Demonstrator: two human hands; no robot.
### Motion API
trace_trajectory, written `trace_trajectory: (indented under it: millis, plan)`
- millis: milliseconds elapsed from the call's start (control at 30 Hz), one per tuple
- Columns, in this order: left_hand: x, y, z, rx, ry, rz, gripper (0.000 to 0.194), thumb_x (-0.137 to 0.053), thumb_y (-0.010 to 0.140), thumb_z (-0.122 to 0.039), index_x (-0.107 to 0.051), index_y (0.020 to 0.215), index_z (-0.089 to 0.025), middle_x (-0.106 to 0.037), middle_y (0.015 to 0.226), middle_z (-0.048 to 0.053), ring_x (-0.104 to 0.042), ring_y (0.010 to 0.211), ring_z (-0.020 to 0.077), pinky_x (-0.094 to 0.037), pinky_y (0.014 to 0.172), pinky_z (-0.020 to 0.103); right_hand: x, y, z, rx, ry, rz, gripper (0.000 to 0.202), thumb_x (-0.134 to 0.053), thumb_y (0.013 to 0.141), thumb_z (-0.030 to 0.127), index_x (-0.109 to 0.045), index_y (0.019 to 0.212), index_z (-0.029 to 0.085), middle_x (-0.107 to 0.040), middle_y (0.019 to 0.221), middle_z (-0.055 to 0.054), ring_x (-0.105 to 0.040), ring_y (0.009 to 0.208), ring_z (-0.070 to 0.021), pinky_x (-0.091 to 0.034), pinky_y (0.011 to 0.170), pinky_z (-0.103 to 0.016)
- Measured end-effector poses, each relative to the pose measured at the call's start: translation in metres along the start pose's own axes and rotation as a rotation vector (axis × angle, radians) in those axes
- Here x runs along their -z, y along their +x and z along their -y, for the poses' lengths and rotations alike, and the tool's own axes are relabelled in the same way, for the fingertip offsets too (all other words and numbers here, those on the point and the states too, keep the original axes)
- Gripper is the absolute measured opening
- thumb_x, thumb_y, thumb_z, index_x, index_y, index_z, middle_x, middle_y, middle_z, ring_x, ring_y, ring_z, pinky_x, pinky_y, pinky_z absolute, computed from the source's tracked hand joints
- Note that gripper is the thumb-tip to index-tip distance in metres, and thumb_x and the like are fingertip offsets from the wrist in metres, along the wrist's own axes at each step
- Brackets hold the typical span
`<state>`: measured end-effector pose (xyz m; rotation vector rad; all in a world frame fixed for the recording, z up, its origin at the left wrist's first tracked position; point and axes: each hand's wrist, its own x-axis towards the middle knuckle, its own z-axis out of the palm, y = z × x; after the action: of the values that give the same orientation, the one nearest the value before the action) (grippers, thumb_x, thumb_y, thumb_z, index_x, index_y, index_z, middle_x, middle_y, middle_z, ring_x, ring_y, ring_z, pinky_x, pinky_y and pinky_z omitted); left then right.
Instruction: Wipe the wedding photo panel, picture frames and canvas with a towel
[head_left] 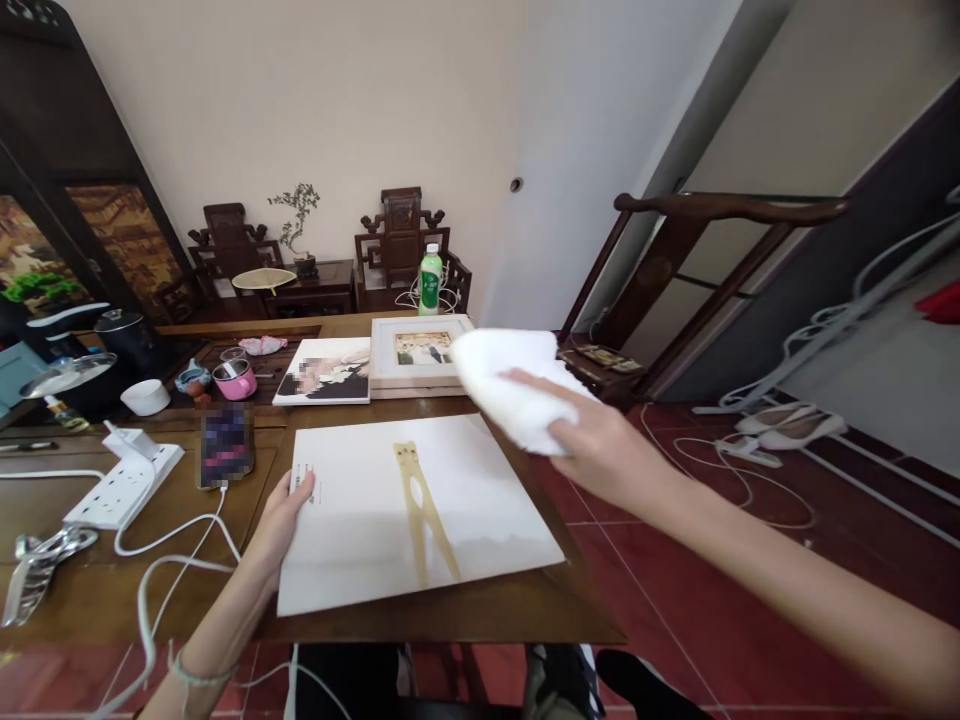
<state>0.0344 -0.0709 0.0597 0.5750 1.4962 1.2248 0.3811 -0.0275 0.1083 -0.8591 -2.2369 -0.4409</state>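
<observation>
My right hand (600,445) is closed on a folded white wipe, either paper towel or cloth (504,375), held up beyond the far right corner of a white panel (352,550). That panel lies near the table's front edge, tilted a little. A tan two-legged strip (415,490), wide at the top and split below, is on its surface, and small print runs along the left side. My left hand (279,525) grips the panel's left edge, fingertips over the top face and the rest partly hidden.
Behind the panel are a framed photo (386,365), a photo board (315,385) and a green bottle (430,280). On the left lie a power strip (124,480), a phone (225,447), white cables, a claw clip (45,570) and a pink cup (235,380). A wooden chair (667,270) stands right.
</observation>
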Motion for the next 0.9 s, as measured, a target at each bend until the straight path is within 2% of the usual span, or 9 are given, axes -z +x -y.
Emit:
trace_trajectory:
  millis: [67, 133, 300, 467, 567, 667, 767, 900]
  plan:
    - [-0.002, 0.005, -0.001, 0.002, 0.021, 0.017, 0.015, -0.055, 0.091, -0.016, -0.062, 0.103, -0.014, -0.073, 0.085, 0.007, -0.07, 0.065, 0.0153, -0.054, 0.061, 0.022, -0.013, -0.003, 0.012, 0.185, -0.003, 0.094, 0.028, -0.047, 0.087, 0.007, -0.056, 0.063, 0.017, -0.06, 0.129, -0.017, -0.047, 0.128, -0.0298, -0.046, 0.1, -0.05]
    - [-0.002, 0.009, -0.002, 0.0, 0.035, 0.037, 0.015, -0.057, 0.089, -0.018, -0.062, 0.103, -0.014, -0.073, 0.084, 0.006, -0.069, 0.063, 0.0155, -0.053, 0.059, 0.022, -0.028, -0.01, 0.021, 0.247, -0.02, 0.158, 0.025, -0.049, 0.089, 0.007, -0.06, 0.068, 0.016, -0.053, 0.136, -0.017, -0.038, 0.135, -0.03, -0.042, 0.104, -0.053]
    - [0.002, 0.023, -0.002, -0.026, 0.057, 0.056, 0.021, -0.063, 0.085, -0.024, -0.06, 0.104, -0.015, -0.072, 0.081, 0.005, -0.068, 0.061, 0.0164, -0.052, 0.057, 0.024, -0.062, -0.034, 0.032, 0.298, 0.003, 0.259, 0.02, -0.056, 0.088, 0.011, -0.063, 0.07, 0.015, -0.05, 0.139, -0.017, -0.033, 0.137, -0.0314, -0.04, 0.105, -0.054]
    - [0.008, 0.038, -0.002, -0.034, 0.142, 0.077, 0.031, -0.066, 0.082, -0.032, -0.059, 0.106, -0.014, -0.073, 0.083, 0.007, -0.069, 0.066, 0.0193, -0.051, 0.058, 0.027, -0.074, -0.045, 0.04, 0.268, 0.009, 0.29, 0.022, -0.054, 0.089, 0.011, -0.065, 0.07, 0.014, -0.05, 0.139, -0.017, -0.033, 0.136, -0.0312, -0.04, 0.105, -0.052]
    - [0.012, 0.041, -0.007, -0.15, 0.362, 0.096, 0.05, -0.074, 0.07, -0.045, -0.061, 0.105, -0.012, -0.073, 0.095, 0.011, -0.069, 0.082, 0.0245, -0.053, 0.068, 0.03, -0.078, -0.045, 0.042, 0.256, 0.002, 0.305, 0.019, -0.057, 0.089, 0.014, -0.066, 0.072, 0.014, -0.05, 0.139, -0.018, -0.037, 0.134, -0.0333, -0.041, 0.104, -0.054]
    - [0.015, 0.041, -0.013, -0.313, 0.75, 0.072, 0.064, -0.08, 0.056, -0.053, -0.063, 0.103, -0.011, -0.071, 0.105, 0.015, -0.066, 0.094, 0.0303, -0.051, 0.076, 0.035, -0.083, -0.043, 0.042, 0.248, 0.003, 0.326, 0.016, -0.06, 0.087, 0.015, -0.066, 0.073, 0.014, -0.05, 0.139, -0.018, -0.039, 0.132, -0.0346, -0.041, 0.104, -0.054]
    - [0.016, 0.042, -0.014, -0.452, 1.077, -0.047, 0.068, -0.073, 0.06, -0.061, -0.063, 0.103, -0.01, -0.07, 0.102, 0.017, -0.065, 0.091, 0.0326, -0.048, 0.076, 0.038, -0.091, -0.041, 0.042, 0.234, -0.001, 0.329, 0.01, -0.063, 0.085, 0.014, -0.067, 0.076, 0.015, -0.05, 0.139, -0.018, -0.04, 0.132, -0.0352, -0.041, 0.103, -0.055]
    - [0.013, 0.042, -0.01, -0.553, 1.239, -0.126, 0.058, -0.063, 0.071, -0.061, -0.063, 0.098, -0.01, -0.07, 0.092, 0.015, -0.065, 0.085, 0.0304, -0.046, 0.071, 0.035, -0.101, -0.037, 0.041, 0.219, -0.007, 0.357, 0.004, -0.066, 0.083, 0.014, -0.069, 0.082, 0.016, -0.049, 0.14, -0.017, -0.039, 0.132, -0.0362, -0.041, 0.103, -0.055]
